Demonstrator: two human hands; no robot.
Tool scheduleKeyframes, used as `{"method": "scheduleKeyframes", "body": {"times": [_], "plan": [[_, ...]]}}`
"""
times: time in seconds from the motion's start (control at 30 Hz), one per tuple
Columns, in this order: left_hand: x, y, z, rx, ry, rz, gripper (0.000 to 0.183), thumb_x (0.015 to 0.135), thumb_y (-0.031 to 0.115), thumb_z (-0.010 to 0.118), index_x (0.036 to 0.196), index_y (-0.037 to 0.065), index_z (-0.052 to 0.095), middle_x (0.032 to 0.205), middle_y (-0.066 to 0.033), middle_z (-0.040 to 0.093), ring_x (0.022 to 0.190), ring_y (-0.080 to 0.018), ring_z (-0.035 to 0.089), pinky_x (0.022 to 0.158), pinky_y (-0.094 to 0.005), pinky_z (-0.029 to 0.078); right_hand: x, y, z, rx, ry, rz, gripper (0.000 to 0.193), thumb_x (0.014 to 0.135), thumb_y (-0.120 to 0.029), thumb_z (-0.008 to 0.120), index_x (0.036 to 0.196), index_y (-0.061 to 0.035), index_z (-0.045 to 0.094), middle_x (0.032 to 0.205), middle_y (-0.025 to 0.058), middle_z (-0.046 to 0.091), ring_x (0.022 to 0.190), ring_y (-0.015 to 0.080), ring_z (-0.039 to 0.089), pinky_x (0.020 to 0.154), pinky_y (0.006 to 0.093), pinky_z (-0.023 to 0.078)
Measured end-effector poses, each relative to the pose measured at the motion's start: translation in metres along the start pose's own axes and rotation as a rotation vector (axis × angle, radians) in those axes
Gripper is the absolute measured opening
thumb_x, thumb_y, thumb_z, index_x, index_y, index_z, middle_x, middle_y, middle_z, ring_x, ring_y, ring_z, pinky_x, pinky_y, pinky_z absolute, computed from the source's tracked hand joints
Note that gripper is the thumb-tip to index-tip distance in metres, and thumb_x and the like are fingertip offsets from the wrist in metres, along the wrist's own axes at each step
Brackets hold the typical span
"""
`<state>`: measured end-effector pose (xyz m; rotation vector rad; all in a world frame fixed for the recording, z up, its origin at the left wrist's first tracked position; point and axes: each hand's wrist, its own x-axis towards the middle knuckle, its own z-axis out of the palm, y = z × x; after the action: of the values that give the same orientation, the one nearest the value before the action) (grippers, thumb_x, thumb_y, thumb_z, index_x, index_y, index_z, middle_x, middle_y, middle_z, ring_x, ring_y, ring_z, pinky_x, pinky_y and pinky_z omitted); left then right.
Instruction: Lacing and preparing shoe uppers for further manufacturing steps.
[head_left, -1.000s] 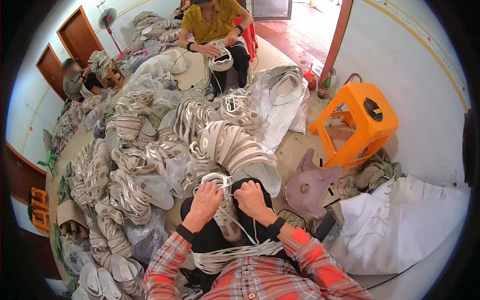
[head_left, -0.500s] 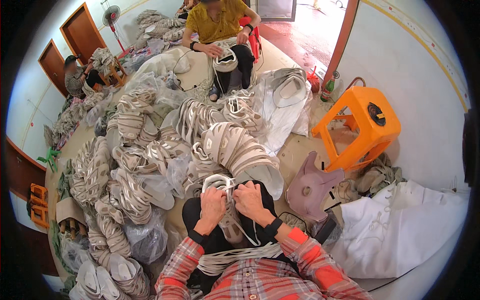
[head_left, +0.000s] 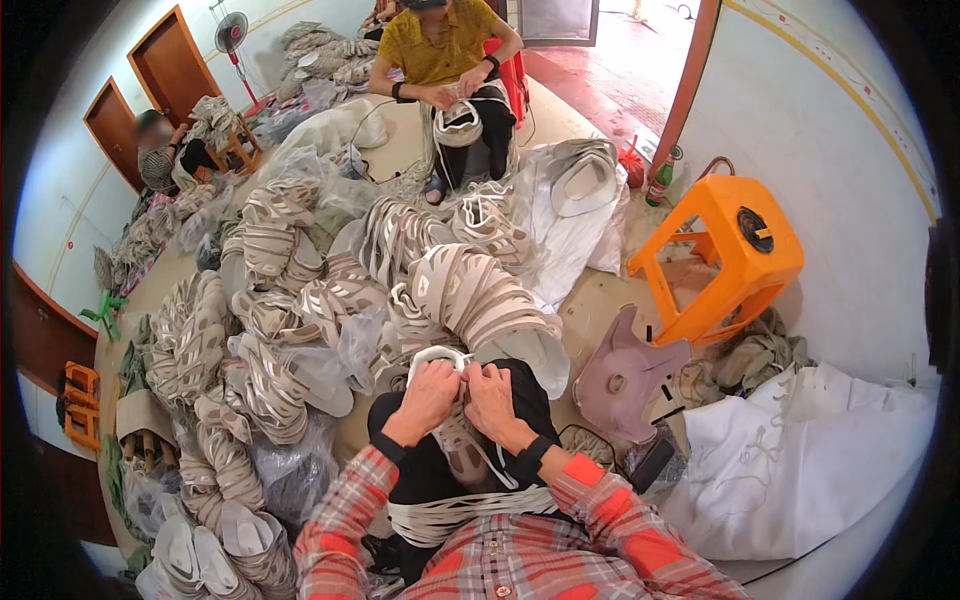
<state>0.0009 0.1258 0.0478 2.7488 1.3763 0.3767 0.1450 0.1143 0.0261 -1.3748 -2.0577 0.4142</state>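
Note:
On my lap rests a beige and white shoe upper (head_left: pixel 463 447), its padded white collar turned away from me. My left hand (head_left: pixel 430 396) is closed on the upper's left edge near the collar. Close beside it, my right hand (head_left: pixel 490 402) pinches a white shoelace at the upper's right edge; the fingertips partly hide it. A loose length of lace trails below my right hand. Across my thighs lies a bundle of white shoelaces (head_left: pixel 465 515).
Stacked shoe uppers (head_left: pixel 480 295) lie ahead and in heaps to the left, among clear plastic bags (head_left: pixel 292 465). At right stand an orange stool (head_left: pixel 735 255), a broken mauve plastic piece (head_left: pixel 628 375) and white sacking (head_left: pixel 800 465). A co-worker (head_left: pixel 450 60) sits opposite, handling another upper.
My hands have come closer together at the upper's opening, the right one shifting slightly left. The co-worker opposite has brought both hands together over their upper.

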Motion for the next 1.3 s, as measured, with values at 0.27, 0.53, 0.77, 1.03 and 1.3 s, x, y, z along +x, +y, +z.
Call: {"method": "scheduleKeyframes", "body": {"times": [0.27, 0.53, 0.77, 1.03, 1.3], "plan": [[0.017, -0.004, -0.084, 0.096, -0.561, -0.167, 0.016, 0.068, 0.014, 0.055, 0.073, 0.000, 0.060, 0.072, -0.0178, 0.059, 0.075, -0.0302, 0.059, 0.066, -0.0402, 0.046, -0.026, -0.021, -0.007, -0.228, -0.152, -0.267, 0.019, 0.070, -0.021, 0.063, 0.081, -0.0065, 0.056, 0.080, 0.0074, 0.053, 0.082, 0.0230, 0.047, 0.070, 0.0366, 0.033], [-0.049, -0.029, -0.019, -1.347, -0.181, -0.617, 0.022, 0.078, 0.020, 0.049, 0.067, 0.002, 0.054, 0.063, -0.0076, 0.054, 0.056, -0.0153, 0.046, 0.054, -0.0305, 0.038, -0.013, -0.041, -0.021, -0.504, -0.392, -0.364, 0.013, 0.070, -0.017, 0.058, 0.078, -0.0068, 0.059, 0.079, 0.0075, 0.057, 0.081, 0.0224, 0.052, 0.070, 0.0365, 0.035], [-0.081, -0.042, -0.075, -2.685, 0.722, -0.494, 0.011, 0.074, 0.012, 0.048, 0.070, 0.003, 0.049, 0.063, -0.0068, 0.047, 0.059, -0.0176, 0.042, 0.058, -0.0294, 0.034, 0.040, -0.032, -0.076, -0.129, -0.815, -0.293, 0.011, 0.069, -0.018, 0.060, 0.072, -0.0075, 0.064, 0.073, 0.0090, 0.060, 0.080, 0.0263, 0.057, 0.068, 0.0396, 0.042], [-0.129, -0.024, -0.103, -2.425, 0.771, -0.487, 0.016, 0.074, 0.016, 0.050, 0.066, 0.006, 0.041, 0.063, -0.0050, 0.040, 0.061, -0.0165, 0.040, 0.059, -0.0294, 0.032, 0.021, -0.017, -0.085, 0.406, -1.000, -0.176, 0.022, 0.077, -0.022, 0.058, 0.078, -0.0004, 0.058, 0.076, 0.0148, 0.060, 0.069, 0.0275, 0.058, 0.065, 0.0362, 0.045], [-0.125, -0.004, -0.127, -1.941, 0.566, -0.504, 0.011, 0.073, 0.012, 0.053, 0.067, 0.004, 0.048, 0.068, -0.0045, 0.045, 0.064, -0.0157, 0.043, 0.062, -0.0252, 0.032, 0.002, -0.001, -0.080, 0.147, -0.687, -0.180, 0.018, 0.083, -0.021, 0.055, 0.089, -0.0047, 0.059, 0.070, 0.0145, 0.057, 0.070, 0.0327, 0.058, 0.063, 0.0396, 0.045]]}}
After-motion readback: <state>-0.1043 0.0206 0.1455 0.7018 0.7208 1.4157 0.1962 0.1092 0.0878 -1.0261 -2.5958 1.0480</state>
